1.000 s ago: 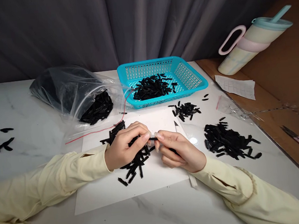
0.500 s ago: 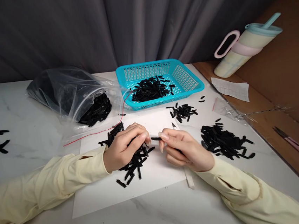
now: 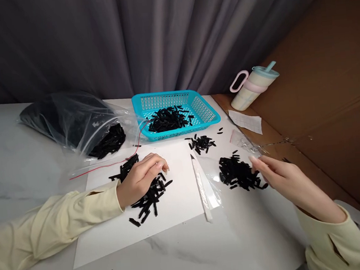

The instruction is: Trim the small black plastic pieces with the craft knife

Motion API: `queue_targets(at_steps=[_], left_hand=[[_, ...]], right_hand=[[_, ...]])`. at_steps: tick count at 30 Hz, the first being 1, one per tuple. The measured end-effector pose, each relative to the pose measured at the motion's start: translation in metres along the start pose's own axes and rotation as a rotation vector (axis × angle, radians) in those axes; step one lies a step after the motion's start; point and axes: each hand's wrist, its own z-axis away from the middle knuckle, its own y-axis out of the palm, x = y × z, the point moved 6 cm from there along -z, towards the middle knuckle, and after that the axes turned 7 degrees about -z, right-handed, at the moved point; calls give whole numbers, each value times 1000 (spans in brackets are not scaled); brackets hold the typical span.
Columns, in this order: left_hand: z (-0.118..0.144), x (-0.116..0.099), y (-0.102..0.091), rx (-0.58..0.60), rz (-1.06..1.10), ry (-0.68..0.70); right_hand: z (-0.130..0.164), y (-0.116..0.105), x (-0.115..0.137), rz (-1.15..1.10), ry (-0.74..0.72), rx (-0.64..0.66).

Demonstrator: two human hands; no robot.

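Left hand point(image 3: 138, 180) lies palm down on the pile of black pieces point(image 3: 147, 193) on the white paper point(image 3: 174, 203), fingers curled loosely over the pile; whether a piece is pinched under the fingertips can't be told, they hide it. Right hand point(image 3: 286, 180) is out at the right, fingers spread and slack, nothing seen in them, fingertips at the edge of the second black pile point(image 3: 239, 174) on the table point(image 3: 27, 166).

A white knife-like tool point(image 3: 201, 188) lies along the paper's right edge, between the two hands, point away from the person. Smaller black heap point(image 3: 201, 142) sits just in front of the blue basket point(image 3: 208, 115), which holds more pieces. Clear bag point(image 3: 80, 123) with black pieces at back left, red string point(image 3: 106, 164) trailing from it. Cup with straw point(image 3: 253, 86) at far right, well apart.

Risks, as a judgement: a sleeve dragging across could scatter either pile and mix the heaps; a hand crossing the middle could catch the tool's point.
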Motion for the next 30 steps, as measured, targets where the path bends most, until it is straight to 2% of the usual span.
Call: queue_targets(at_steps=[1, 2, 4, 6, 7, 8, 11, 14, 26, 30], left_hand=[[0, -1, 0, -1, -5, 8], [0, -2, 0, -4, -12, 19], [0, -4, -1, -13, -27, 49], [1, -7, -2, -19, -47, 84], [1, -9, -2, -18, -58, 101], [2, -10, -2, -15, -68, 116], [2, -11, -1, -16, -93, 139], [2, -11, -1, -21, -107, 145], [4, -15, 8, 47, -264, 223], [3, -16, 9, 67, -257, 242]], right_hand=[[-1, 8, 9, -232, 72, 65], [-2, 22, 20, -484, 121, 187], [1, 59, 47, -897, 231, 539], [9, 96, 69, -1144, 399, 915], [11, 110, 77, -1224, 458, 1029], [11, 123, 82, -1253, 474, 1079], [7, 151, 90, -1285, 458, 1102], [6, 164, 93, -1324, 410, 1071], [4, 167, 88, -1475, 245, 892], [4, 166, 90, -1499, 226, 871]])
